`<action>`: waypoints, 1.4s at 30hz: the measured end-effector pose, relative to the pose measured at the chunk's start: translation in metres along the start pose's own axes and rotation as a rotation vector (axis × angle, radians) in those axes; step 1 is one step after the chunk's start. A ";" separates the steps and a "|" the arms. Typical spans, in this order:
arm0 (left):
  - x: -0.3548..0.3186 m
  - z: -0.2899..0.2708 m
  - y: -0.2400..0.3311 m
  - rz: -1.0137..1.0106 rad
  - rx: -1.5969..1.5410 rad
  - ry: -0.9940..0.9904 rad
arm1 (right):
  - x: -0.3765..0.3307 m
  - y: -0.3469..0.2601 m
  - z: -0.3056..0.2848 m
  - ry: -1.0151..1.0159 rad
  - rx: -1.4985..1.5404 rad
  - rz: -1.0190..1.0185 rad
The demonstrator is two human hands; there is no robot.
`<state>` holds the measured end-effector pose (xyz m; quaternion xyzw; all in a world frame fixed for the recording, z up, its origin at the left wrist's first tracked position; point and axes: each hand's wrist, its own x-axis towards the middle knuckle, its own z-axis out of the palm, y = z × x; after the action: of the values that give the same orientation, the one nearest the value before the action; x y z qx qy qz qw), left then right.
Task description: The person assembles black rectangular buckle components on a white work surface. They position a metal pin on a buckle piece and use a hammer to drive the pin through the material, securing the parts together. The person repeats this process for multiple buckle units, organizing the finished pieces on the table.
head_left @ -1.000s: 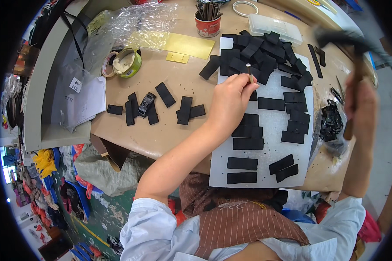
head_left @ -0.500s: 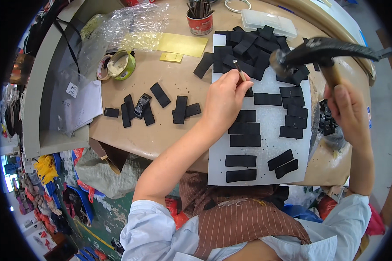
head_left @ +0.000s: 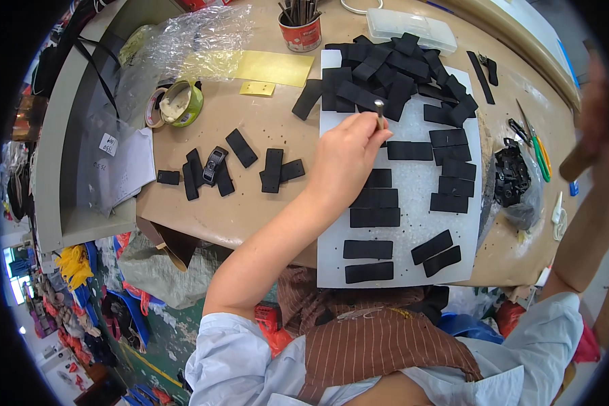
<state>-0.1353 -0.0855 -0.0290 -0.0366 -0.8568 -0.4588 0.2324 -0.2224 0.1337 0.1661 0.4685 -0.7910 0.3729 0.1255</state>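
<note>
Nearest the person, at the bench's front edge, a white plastic board (head_left: 413, 223) lies flat, with flat black rectangular pieces (head_left: 375, 216) set out on it in loose rows. Above the middle of the board the left hand (head_left: 348, 155) pinches a short metal punch (head_left: 379, 114) upright between thumb and fingertips, its tip down on the board just below a heap of black pieces (head_left: 386, 71) at the far end. The right hand (head_left: 599, 111) is raised at the right rim of the view, blurred, closed around a brown wooden handle (head_left: 575, 162); what the handle carries I cannot tell. Left of the board, more black pieces (head_left: 274, 169) lie scattered on the brown bench (head_left: 250, 210). Farther back sit a green-rimmed tape roll (head_left: 183, 105), a small yellow tag (head_left: 258, 88) beside a larger yellow sheet (head_left: 275, 68), and a crumpled clear plastic bag (head_left: 196, 44). At the far edge stand a red tin of tools (head_left: 300, 30) and a clear lidded box (head_left: 411, 27).
</note>
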 end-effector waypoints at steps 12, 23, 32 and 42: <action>0.014 -0.053 0.016 -0.464 -0.710 0.175 | -0.056 0.002 0.027 -0.187 0.252 0.545; -0.018 -0.050 -0.016 -0.511 -0.373 0.053 | -0.076 0.010 0.038 -0.255 0.232 0.647; -0.018 -0.044 -0.016 -0.480 -0.365 0.063 | -0.085 0.020 0.040 -0.225 0.173 0.644; -0.018 -0.043 -0.016 -0.345 -0.218 0.040 | -0.031 0.023 0.010 -0.107 0.282 0.481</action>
<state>-0.1077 -0.1270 -0.0289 0.0951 -0.7908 -0.5825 0.1621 -0.2234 0.1532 0.1314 0.2993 -0.8253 0.4729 -0.0750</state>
